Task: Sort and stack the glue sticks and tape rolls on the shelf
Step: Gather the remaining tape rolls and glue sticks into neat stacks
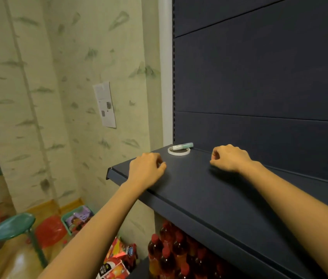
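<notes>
Views: one, worn on the head, wide-angle.
Position: in front of the shelf (209,190) and above it, by its left end.
Nearness: close; both arms reach in from the bottom edge and end on the board.
Facing: forward and down, so the shelf runs diagonally from centre-left to lower right.
Framing: left hand (146,170) and right hand (230,159) sit near the centre; the back panel (259,77) fills the upper right, the wall (58,77) fills the left, and the floor (18,258) shows in the lower left corner.
</notes>
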A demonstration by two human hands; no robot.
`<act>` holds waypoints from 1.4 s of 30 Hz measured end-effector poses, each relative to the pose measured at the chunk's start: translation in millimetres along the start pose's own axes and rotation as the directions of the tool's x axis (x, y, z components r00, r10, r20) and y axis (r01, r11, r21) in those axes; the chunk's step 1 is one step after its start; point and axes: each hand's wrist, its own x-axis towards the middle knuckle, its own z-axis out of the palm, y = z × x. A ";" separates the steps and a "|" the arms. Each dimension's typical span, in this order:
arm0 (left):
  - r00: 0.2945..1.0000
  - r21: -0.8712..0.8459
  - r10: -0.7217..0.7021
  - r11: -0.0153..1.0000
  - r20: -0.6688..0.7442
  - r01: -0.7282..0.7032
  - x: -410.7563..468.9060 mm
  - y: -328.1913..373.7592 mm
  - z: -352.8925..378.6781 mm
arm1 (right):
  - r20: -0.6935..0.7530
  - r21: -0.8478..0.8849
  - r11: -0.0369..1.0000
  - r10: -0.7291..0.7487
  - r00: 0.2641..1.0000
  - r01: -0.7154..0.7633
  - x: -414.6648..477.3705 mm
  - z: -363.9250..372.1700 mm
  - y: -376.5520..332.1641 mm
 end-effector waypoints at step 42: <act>0.929 -0.035 0.113 0.994 0.353 -0.107 206.0 -60.5 136.5 | -0.432 0.059 0.989 0.151 0.889 -0.139 74.4 19.3 -21.5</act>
